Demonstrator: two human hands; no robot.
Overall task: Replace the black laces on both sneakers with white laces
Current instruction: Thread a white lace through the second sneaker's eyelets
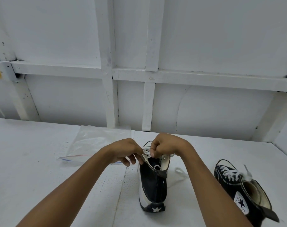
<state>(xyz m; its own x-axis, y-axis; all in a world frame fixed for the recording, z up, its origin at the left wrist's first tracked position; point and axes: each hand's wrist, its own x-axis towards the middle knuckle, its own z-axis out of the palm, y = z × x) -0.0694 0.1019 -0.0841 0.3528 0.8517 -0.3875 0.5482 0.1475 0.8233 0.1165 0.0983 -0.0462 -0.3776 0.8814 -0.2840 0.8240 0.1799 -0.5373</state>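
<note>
Head view. The sneaker [153,185] being worked on stands on its sole at the middle of the surface [41,161], heel toward the viewer. White lace [146,152] already crosses its upper eyelets. The left hand [126,151] has its fingers curled, and its grip pinches the left edge of the collar. The right hand [164,146] is closed in a tight pinch on the lace at the top eyelets. Which part of the lace it holds is hidden by the fingers. A loose lace tail [180,172] lies on the surface just right of the shoe. The second sneaker [241,190] lies well apart to the right and is also laced in white. A clear bag [93,143] lies behind the left hand. No black lace is in view.

Likely faults from this position:
- The lace tip may slip out of the small pinch before it clears the eyelet.
- A hard pull on one side could drag the loose tail short and leave the two ends uneven.
- The shoe is steadied only at the collar, so an upward or sideways tug may tip it.
- Because the fingers hide the top holes, an eyelet could be skipped.
</note>
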